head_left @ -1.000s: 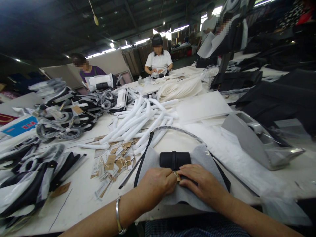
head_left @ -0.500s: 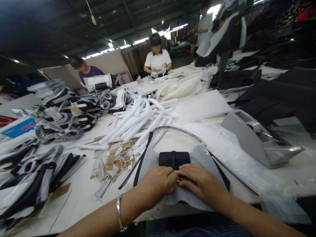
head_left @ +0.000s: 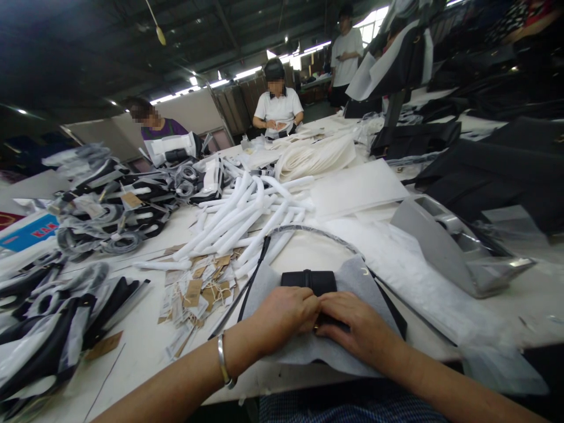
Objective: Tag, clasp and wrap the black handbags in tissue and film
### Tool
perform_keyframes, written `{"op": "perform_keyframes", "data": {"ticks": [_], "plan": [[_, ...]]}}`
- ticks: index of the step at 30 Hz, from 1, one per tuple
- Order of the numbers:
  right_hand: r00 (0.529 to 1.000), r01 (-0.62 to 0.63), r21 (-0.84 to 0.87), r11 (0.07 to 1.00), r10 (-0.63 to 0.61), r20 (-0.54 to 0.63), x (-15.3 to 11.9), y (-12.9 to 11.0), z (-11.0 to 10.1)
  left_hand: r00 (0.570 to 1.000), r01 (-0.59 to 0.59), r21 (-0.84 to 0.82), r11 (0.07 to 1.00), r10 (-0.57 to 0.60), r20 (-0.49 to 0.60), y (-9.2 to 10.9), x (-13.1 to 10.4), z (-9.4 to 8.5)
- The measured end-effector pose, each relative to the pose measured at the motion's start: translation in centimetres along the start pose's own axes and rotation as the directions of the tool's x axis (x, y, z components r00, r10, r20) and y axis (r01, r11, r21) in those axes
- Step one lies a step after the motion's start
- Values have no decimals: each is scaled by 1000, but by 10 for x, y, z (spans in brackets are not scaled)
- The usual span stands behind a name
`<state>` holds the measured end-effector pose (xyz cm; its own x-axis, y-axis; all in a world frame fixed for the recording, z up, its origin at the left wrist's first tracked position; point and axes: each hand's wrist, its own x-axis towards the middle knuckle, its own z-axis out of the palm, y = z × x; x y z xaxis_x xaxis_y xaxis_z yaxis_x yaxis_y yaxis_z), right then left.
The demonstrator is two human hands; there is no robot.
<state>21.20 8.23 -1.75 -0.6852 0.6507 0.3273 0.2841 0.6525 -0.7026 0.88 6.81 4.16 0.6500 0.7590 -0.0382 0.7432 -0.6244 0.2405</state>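
In front of me on the table lies a black bag, its strap [head_left: 317, 229] arched beyond it and white tissue paper [head_left: 348, 279] spread over its body. A black leather flap [head_left: 324, 281] with a raised band shows through the middle of the paper. My left hand [head_left: 288, 314] has its fingers curled and pinched at the flap's near edge. Against it, my right hand [head_left: 359, 329] grips the same black part with thumb below and fingers above. A small gold-coloured bit glints between the hands. The fingertips mostly hide what they pinch.
Paper tags [head_left: 198, 294] with strings lie left of the bag. White padded tubes [head_left: 242, 220] pile up beyond. Wrapped black bags [head_left: 57, 317] crowd the left. A grey dispenser [head_left: 445, 247] with a tape roll stands right. Co-workers [head_left: 279, 106] are across the table.
My left hand has shifted slightly upward, over the flap's lower edge, and both hands now sit closer together. The bag stays in place. The view has tilted slightly.
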Motion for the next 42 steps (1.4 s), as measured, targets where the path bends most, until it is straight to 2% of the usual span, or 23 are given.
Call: {"op": "perform_keyframes", "data": {"ticks": [6,10,12,22,32,37,42], "plan": [[998,42,-52,998,-45,-47,-1,2,0,996,70,-184,980,-80,-49,-6,-10,-8],[998,40,-66,997,-43,-43,-3,4,2,999,19,-303,953,-31,-33,-7,-25,-10],[999,33,-62,998,-35,-37,-3,4,2,1000,-10,-311,950,3,-24,-6,-31,-8],[998,27,-47,999,-30,-53,-3,5,4,995,-94,65,993,97,-38,1,-33,1],[997,39,-66,997,-43,-58,-3,5,5,987,-135,164,977,148,-69,6,-30,2],[998,39,-50,998,-41,-51,-3,6,6,989,-142,226,964,146,-2,9,-27,3],[999,34,-42,999,-35,-35,-4,7,7,992,-125,214,969,121,30,10,-22,-2]]}}
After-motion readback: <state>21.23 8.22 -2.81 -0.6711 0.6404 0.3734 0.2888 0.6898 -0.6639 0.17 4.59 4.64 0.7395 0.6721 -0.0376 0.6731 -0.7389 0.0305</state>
